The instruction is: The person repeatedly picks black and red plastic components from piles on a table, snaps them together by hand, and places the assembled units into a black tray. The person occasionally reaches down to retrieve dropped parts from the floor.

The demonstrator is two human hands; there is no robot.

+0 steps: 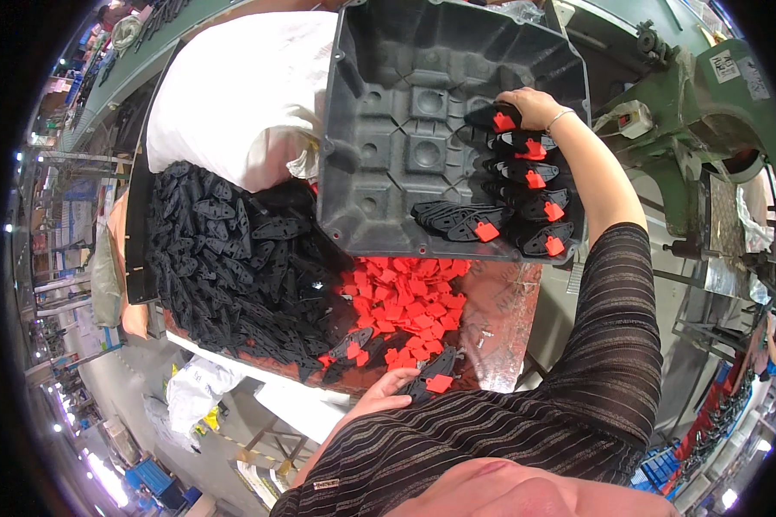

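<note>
My left hand (386, 393) is closed on a flat black plastic plate (418, 385) with a red piece (440, 383) on it, low at the table's front edge. My right hand (533, 107) reaches into a large black tray (345, 164) at the back. Its fingers are wrapped round a stack of black plates (483, 114) with a red piece (503, 119) on top. Below that hand, several similar stacks (539, 177) run down the tray's right side, each showing a red piece. Another fanned stack (457, 221) lies left of them, by the tray's near wall.
A heap of black plates (220, 258) covers the table's left half. Loose red pieces (405, 297) are piled near the middle, in front of the tray. A white sack (233, 90) stands behind the black heap. Green machinery (711, 112) is at the right.
</note>
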